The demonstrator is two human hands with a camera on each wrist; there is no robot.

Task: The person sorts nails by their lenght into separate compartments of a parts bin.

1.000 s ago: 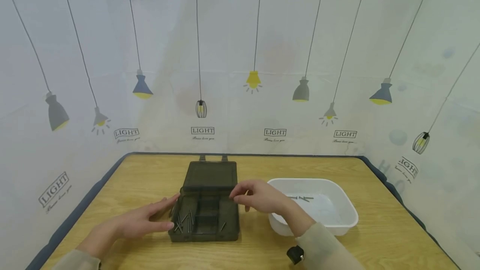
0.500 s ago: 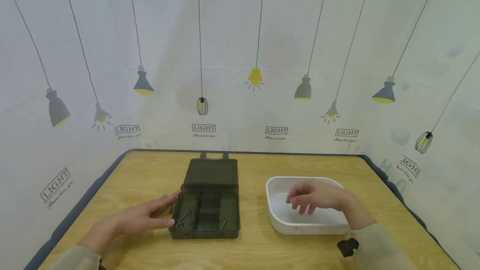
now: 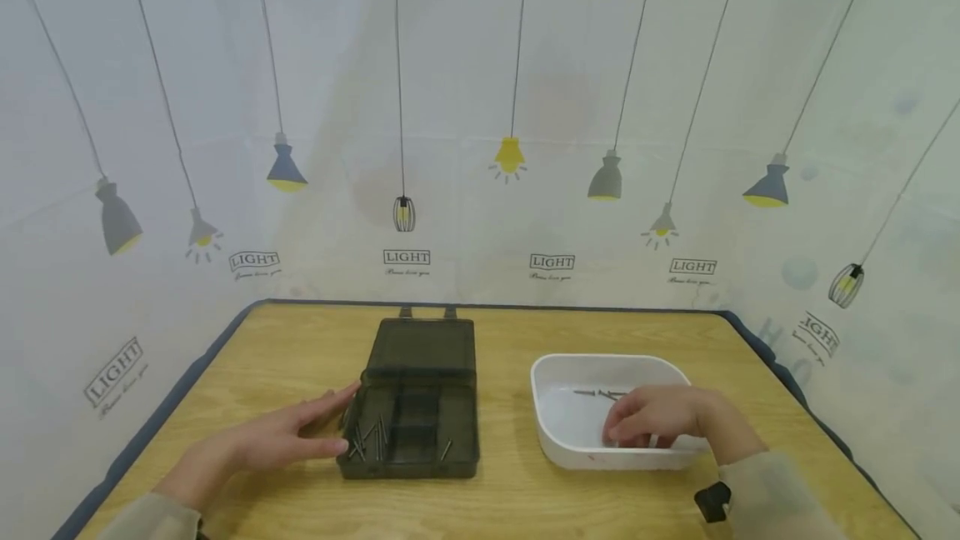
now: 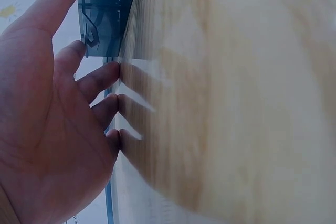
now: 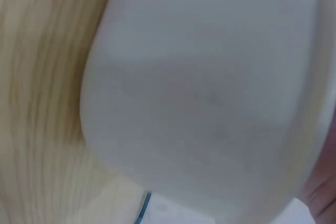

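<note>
My left hand rests beside a dark translucent organizer box, thumb and fingertips at its left side. In the left wrist view, the left hand's fingers are spread, some tips touching the wooden surface. The box lies with its lid laid back. Several thin metal screws or nails are in its left compartment; a single one lies in the right. My right hand reaches into a white tub, fingers bent down. Its fingertips are partly hidden. Screws lie on the tub floor.
Both containers stand on a wooden table, a gap between them. A pale cloth backdrop printed with lamps rises behind and at the sides. In the right wrist view, the tub's outer wall fills most of the picture.
My right hand has gone from above the box's right compartment over to the tub, then down into it. The left hand has stayed at the box.
</note>
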